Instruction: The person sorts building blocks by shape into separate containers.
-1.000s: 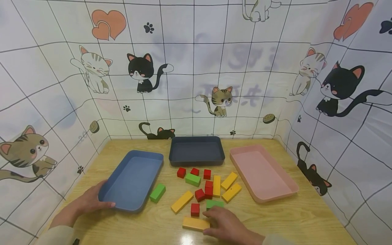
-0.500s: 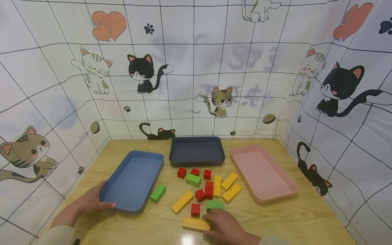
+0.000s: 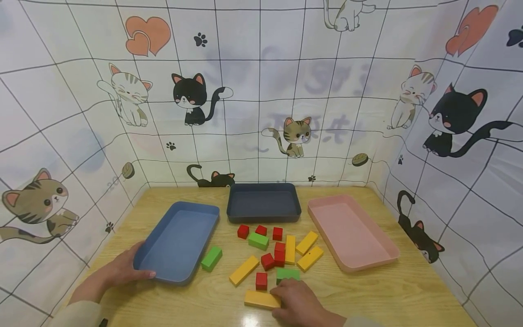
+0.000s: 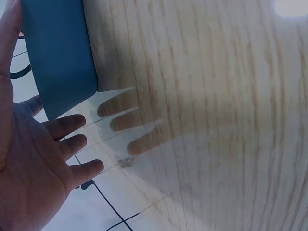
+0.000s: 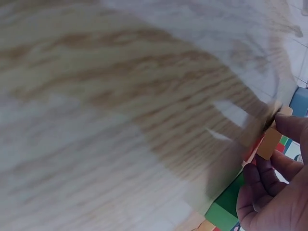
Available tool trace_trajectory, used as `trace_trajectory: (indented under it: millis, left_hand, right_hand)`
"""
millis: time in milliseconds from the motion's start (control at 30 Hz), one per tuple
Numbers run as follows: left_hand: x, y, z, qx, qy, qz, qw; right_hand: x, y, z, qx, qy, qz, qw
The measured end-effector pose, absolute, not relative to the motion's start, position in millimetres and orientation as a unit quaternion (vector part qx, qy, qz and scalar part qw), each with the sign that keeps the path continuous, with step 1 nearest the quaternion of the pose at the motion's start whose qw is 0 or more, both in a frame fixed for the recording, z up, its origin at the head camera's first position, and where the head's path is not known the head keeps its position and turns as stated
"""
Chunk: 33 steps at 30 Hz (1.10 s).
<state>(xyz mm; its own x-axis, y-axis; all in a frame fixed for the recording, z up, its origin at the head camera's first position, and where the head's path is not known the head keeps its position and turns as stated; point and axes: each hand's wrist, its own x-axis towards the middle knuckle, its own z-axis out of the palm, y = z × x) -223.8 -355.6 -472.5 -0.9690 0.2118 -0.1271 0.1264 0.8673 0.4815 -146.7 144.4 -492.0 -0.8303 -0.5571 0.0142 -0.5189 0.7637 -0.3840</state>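
Since the earlier frame, the right hand has been drawn in slightly on the near yellow block, which has been left in place. At the left, the near corner of the blue tray is touched by the left hand, its fingers held spread and fairly straight. Just right of that tray, a green block is set on the table. At mid-rear, a navy tray is placed, with loose blocks, red, green and yellow, scattered before it. Near the front, the yellow block is laid flat, its right end pinched by the right hand. At far right, a pink tray is set slantwise. All blocks are seen outside the three trays.
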Motion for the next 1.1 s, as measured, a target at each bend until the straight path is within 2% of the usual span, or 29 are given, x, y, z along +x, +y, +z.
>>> trace_trajectory:
  millis: [500, 633, 1100]
  left_hand:
    - [-223, -355, -473, 0.084, 0.960, 0.248, 0.094]
    - [-223, -354, -471, 0.082, 0.961, 0.246, 0.097]
    - [-221, -354, -469, 0.090, 0.958, 0.253, 0.100]
  right_hand:
    - [-153, 142, -478, -0.288, 0.927, -0.237, 0.043]
    - [-153, 142, -471, -0.280, 0.927, -0.249, 0.022]
    - [-176, 155, -443, -0.168, 0.931, -0.324, -0.018]
